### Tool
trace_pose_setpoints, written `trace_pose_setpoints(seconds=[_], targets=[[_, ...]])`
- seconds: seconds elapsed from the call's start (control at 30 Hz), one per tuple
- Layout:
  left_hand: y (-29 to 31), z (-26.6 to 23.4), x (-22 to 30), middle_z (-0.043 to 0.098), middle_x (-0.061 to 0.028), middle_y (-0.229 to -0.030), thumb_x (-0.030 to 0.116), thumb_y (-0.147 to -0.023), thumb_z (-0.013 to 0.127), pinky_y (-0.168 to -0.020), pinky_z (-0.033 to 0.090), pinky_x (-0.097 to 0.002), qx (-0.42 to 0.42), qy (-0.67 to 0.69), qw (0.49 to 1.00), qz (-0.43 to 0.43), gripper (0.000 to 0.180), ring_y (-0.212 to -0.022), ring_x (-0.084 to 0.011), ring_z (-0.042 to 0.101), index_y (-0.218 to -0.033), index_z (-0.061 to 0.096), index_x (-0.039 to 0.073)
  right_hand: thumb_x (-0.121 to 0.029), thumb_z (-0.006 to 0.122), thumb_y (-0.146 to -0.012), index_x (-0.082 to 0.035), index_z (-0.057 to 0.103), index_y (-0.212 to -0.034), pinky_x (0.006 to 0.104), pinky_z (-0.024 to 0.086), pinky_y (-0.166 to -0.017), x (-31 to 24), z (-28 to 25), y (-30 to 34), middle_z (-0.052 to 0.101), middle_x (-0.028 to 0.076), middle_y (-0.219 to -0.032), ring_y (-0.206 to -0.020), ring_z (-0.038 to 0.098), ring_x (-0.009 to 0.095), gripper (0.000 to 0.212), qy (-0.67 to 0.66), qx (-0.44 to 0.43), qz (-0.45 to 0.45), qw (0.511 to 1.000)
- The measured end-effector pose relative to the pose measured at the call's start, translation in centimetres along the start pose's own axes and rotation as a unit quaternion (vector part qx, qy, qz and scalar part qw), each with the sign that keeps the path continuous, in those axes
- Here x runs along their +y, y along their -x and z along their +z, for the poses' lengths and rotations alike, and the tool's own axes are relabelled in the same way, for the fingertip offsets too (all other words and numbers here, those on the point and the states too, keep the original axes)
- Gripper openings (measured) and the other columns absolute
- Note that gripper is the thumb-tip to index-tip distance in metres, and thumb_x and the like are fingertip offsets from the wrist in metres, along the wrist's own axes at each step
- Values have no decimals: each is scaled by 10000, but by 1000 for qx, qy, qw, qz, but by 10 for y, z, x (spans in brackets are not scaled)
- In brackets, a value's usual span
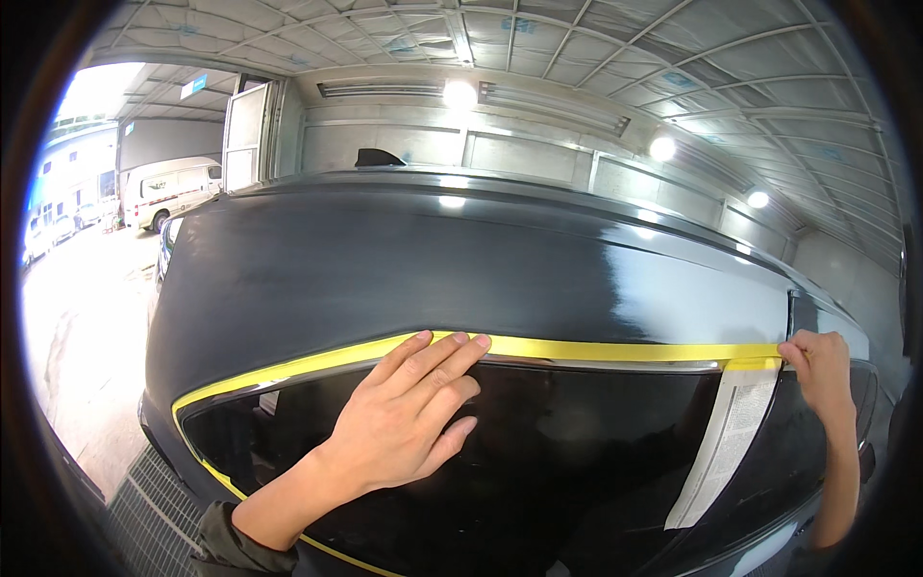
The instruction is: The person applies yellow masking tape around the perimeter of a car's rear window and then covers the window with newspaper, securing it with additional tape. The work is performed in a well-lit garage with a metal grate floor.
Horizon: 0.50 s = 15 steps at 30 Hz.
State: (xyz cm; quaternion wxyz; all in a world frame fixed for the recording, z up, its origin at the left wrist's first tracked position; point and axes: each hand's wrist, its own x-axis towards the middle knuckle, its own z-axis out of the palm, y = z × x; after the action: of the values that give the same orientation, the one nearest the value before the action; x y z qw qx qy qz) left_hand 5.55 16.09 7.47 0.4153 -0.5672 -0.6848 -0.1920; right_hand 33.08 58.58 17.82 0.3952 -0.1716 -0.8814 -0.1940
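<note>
landmark: the yellow masking tape point(596, 350), a thin strip that runs along the top edge of the dark car window point(538, 452) and curves down round its left corner.
left hand point(404, 418): it lies flat on the glass just below the tape, my forearm coming up from the lower left.
left fingers point(460, 351): stretched out and close together, not curled round anything; the tips press on the lower edge of the tape near its middle.
right hand point(822, 370): it sits at the right end of the tape, wrist and forearm dropping straight down from it.
right fingers point(794, 353): bent in toward the tape's end and touching it; i cannot tell whether they pinch the strip or only press on it.
tape: stuck down flat from the left corner across to my right hand, lying between the glass and the painted panel above.
car body point(461, 260): black and glossy, directly above the tape, with ceiling lamps mirrored in it.
paper strip point(731, 442): a pale printed band hanging down from under the tape's right part, slanting across the glass just left of my right hand.
window: below the tape, dark, reflecting my arm.
booth wall point(538, 154): pale panels well above the tape, behind the car's roof.
white van point(173, 188): far above and left of the tape, outside an open doorway.
floor grating point(154, 519): below the tape's left corner, beside the car.
</note>
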Motion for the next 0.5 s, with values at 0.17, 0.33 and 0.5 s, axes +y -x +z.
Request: trace_pose_setpoints(seconds=[0.17, 0.33, 0.5], targets=[[-3, 0, 0, 575, -153, -1507, 191, -888, 740, -1159, 438, -520, -1, -8, 1000, 3, 308, -1345, -353, 559, -1132, 603, 64, -239, 752, -926, -41, 761, -820, 466, 511, -679, -4, -1, 3, 692, 173, -731, -688, 668, 396, 225, 27, -9, -6, 1000], [-4, 1, 4, 575, -145, -1512, 205, -890, 740, -1169, 415, -522, -10, -24, 1000, 0, 306, -1345, -358, 554, -1128, 603, 70, -261, 753, -929, -46, 772, -828, 472, 515, -712, -8, 0, 4, 702, 167, -736, -704, 672, 391, 238, 46, -22, -16, 999], [-4, -1, 9, 564, -147, -1525, 214, -891, 739, -1179, 400, -527, -18, -46, 999, -5, 309, -1356, -362, 547, -1132, 606, 75, -264, 748, -938, -44, 779, -834, 471, 514, -710, -12, 4, 2, 707, 169, -742, -710, 669, 394, 245, 53, -21, 1, 998]])
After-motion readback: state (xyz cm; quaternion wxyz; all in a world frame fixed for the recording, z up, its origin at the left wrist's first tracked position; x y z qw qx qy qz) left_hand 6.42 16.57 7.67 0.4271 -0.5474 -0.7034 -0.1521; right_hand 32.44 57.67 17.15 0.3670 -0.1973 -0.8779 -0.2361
